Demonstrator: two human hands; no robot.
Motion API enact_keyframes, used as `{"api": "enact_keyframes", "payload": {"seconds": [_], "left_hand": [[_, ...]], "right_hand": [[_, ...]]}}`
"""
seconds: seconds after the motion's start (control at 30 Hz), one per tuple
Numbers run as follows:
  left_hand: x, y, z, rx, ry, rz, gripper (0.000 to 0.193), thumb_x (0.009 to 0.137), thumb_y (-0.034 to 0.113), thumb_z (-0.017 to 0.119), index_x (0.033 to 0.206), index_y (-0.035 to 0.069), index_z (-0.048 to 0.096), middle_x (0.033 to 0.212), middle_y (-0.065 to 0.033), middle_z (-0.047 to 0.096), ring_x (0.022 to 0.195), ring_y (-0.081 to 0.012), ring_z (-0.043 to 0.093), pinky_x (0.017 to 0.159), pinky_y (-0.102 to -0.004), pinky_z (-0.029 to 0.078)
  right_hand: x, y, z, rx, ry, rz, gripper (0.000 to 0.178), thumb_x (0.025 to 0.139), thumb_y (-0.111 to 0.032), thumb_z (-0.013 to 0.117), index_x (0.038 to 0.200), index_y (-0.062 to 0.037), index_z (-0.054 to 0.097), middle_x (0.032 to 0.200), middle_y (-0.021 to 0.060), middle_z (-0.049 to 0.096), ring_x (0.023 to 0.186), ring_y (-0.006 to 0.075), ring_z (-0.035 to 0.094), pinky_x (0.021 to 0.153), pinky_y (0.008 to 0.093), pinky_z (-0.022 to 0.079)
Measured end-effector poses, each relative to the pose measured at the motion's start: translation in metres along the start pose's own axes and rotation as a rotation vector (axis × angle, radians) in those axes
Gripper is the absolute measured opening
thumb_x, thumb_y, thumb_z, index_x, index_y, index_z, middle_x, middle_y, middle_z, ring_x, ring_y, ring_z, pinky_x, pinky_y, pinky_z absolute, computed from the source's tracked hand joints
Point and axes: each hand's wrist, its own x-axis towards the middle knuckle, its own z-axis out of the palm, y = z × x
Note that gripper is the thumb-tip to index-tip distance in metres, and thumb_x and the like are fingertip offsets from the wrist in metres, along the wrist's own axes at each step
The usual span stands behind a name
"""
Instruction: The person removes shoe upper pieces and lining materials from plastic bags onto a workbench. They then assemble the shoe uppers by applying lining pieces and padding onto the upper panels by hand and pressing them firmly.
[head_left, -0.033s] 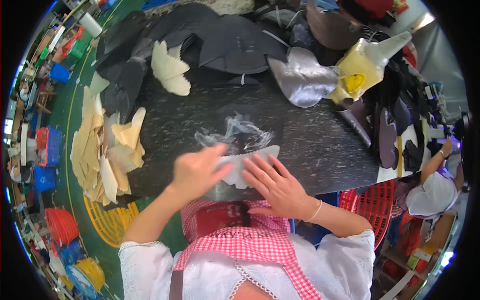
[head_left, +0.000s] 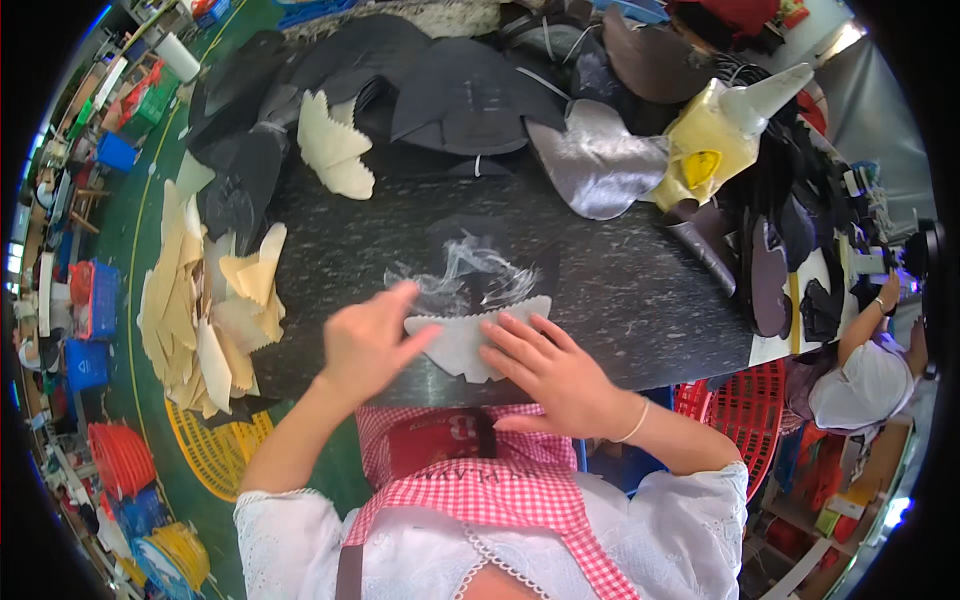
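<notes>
A light grey piece of sheet material (head_left: 468, 345) with a zigzag upper edge lies on the dark tabletop in front of me. My right hand (head_left: 555, 375) rests flat on its right part, fingers spread. At its left end is my left hand (head_left: 370, 340), slightly blurred, with thumb and index finger apart and nothing held between them. The thumb reaches over the piece's left corner; whether it touches cannot be made out. Just beyond the zigzag edge sits a dark piece (head_left: 470, 235) smeared with a whitish, glossy substance.
Cream zigzag-edged pieces (head_left: 175, 300) are piled at the left edge, with another cream bunch (head_left: 335, 145) farther back. Black pieces (head_left: 460, 95) cover the far side. A silvery piece (head_left: 605, 160) and a yellowish nozzle bottle (head_left: 710, 140) stand right. A red basket (head_left: 745, 410) is below.
My left hand has shifted a little left, uncovering more of the grey piece's left end. My right hand stays on the piece.
</notes>
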Motion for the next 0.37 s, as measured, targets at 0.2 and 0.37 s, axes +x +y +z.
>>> {"api": "enact_keyframes", "payload": {"seconds": [0.2,0.37], "left_hand": [[-0.002,0.013,-0.015,-0.252,0.134,-0.091,0.019,0.070,0.005,0.073,0.085,0.006,0.062,0.071,-0.0076,0.056,0.059,-0.0224,0.056,0.053,-0.0334,0.044],[0.010,0.026,-0.007,-0.296,0.104,0.146,0.018,0.069,0.005,0.072,0.084,0.008,0.063,0.086,-0.0070,0.061,0.077,-0.0249,0.058,0.068,-0.0351,0.044]], "right_hand": [[0.023,0.112,-0.050,-0.595,0.490,0.273,0.032,0.071,-0.015,0.071,0.098,-0.0038,0.059,0.101,0.0098,0.058,0.093,0.0277,0.060,0.075,0.0390,0.050],[0.027,0.131,-0.073,-0.156,0.047,0.588,0.025,0.074,-0.012,0.067,0.098,-0.0125,0.061,0.100,0.0094,0.058,0.099,0.0242,0.058,0.081,0.0309,0.048]]}}
